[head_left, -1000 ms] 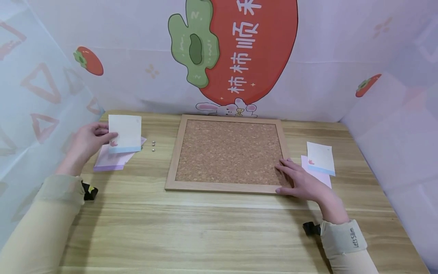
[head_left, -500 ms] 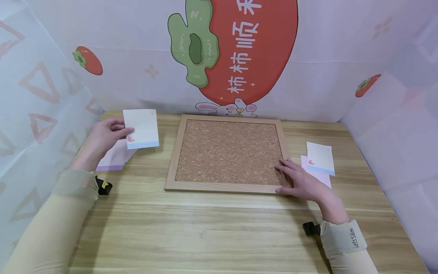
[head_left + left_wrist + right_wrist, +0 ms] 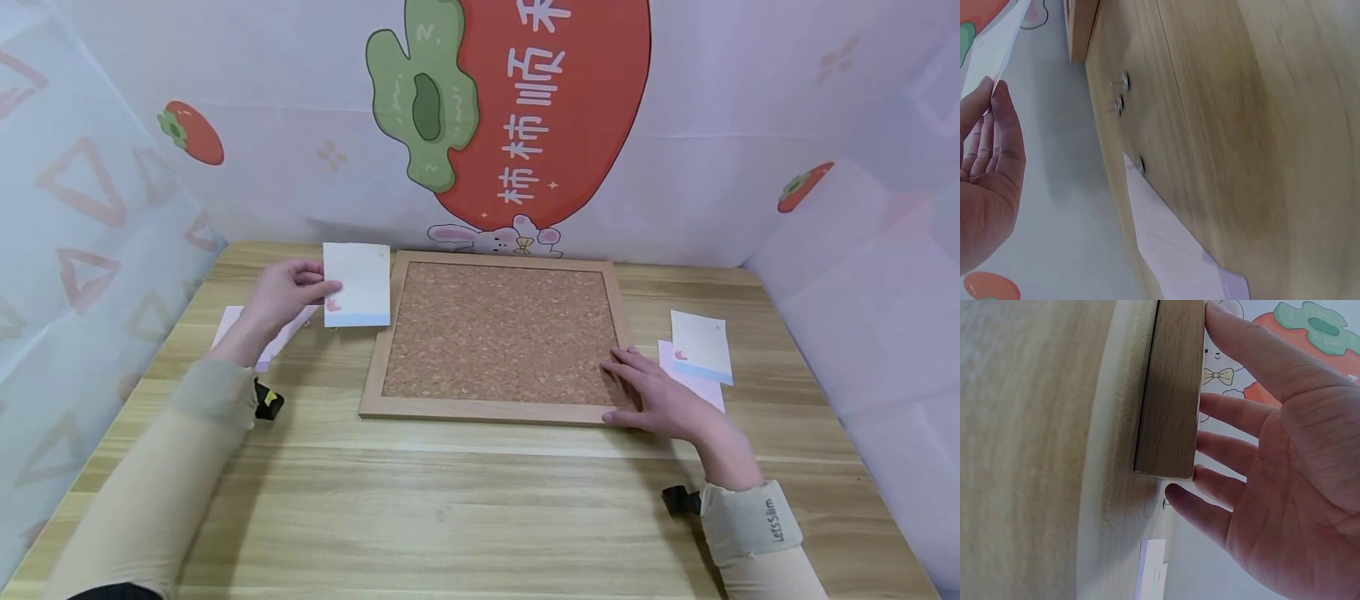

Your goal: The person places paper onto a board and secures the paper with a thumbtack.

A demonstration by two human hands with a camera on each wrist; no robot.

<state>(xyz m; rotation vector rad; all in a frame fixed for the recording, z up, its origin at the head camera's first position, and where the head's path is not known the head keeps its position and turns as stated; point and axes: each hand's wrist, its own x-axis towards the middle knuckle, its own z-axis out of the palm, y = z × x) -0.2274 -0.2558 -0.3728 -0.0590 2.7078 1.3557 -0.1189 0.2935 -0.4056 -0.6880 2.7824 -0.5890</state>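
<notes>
A cream note sheet [image 3: 358, 283] with a blue lower band hangs upright from my left hand [image 3: 281, 296], pinched between thumb and fingers at its left edge. It overlaps the left side of the framed corkboard [image 3: 495, 333] in the head view; whether they touch I cannot tell. My right hand [image 3: 660, 396] rests on the board's lower right corner, fingers spread over the frame. In the left wrist view, thumbtacks [image 3: 1119, 105] lie on the table below the left hand, beside a lilac paper [image 3: 1172, 244].
Right of the board, another cream note [image 3: 701, 342] overlaps a lilac note [image 3: 697, 390]. More lilac paper [image 3: 285, 337] lies partly hidden behind the left forearm. The wooden table [image 3: 450, 500] meets a printed cloth backdrop [image 3: 300, 183] behind the board.
My left hand has carried the cream note rightward from above the lilac papers to the board's left edge. The right hand has stayed in place.
</notes>
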